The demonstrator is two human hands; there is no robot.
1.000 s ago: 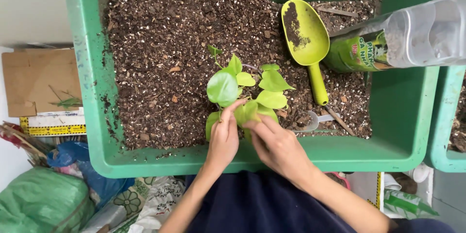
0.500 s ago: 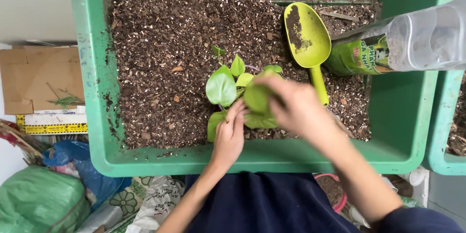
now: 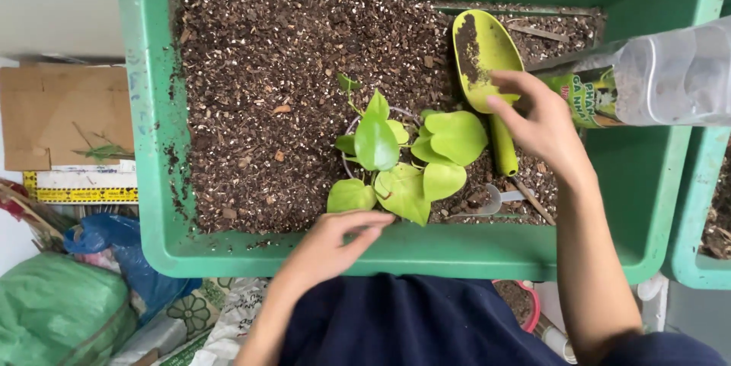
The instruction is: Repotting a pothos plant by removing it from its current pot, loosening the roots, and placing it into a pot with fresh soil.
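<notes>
The big green tub [image 3: 156, 145] takes most of the view and it is filled with dark, coarse soil [image 3: 266, 84]. This soil lies all around both hands, beyond the fingertips and to their sides.

A clear plastic bottle [image 3: 670, 73] lies tilted over the tub's right edge, just past the back of the right hand.

The small plant [image 3: 407, 156] with light green leaves stands in the soil between the two hands, and a thin round rim of a pot seems to show around its stem. I judge the plant is already in its place and stands upright, but the soil around it does not look pressed or levelled yet.

The yellow-green scoop [image 3: 487, 69] lies on the soil with some dirt in its bowl. Its handle runs under the fingers of the right hand.

The right hand [image 3: 544, 126] is over the scoop handle, fingers slightly apart and curled. They touch or nearly touch the handle, but I cannot tell if they really clamp it. So the scoop looks not yet lifted.

The left hand [image 3: 331, 244] rests at the near edge of the tub, fingers together and stretched out flat, their tips just below the lowest leaves. It holds nothing.

A small clear spoon-like thing [image 3: 491, 202] lies in the soil, near the end of the scoop handle.
</notes>
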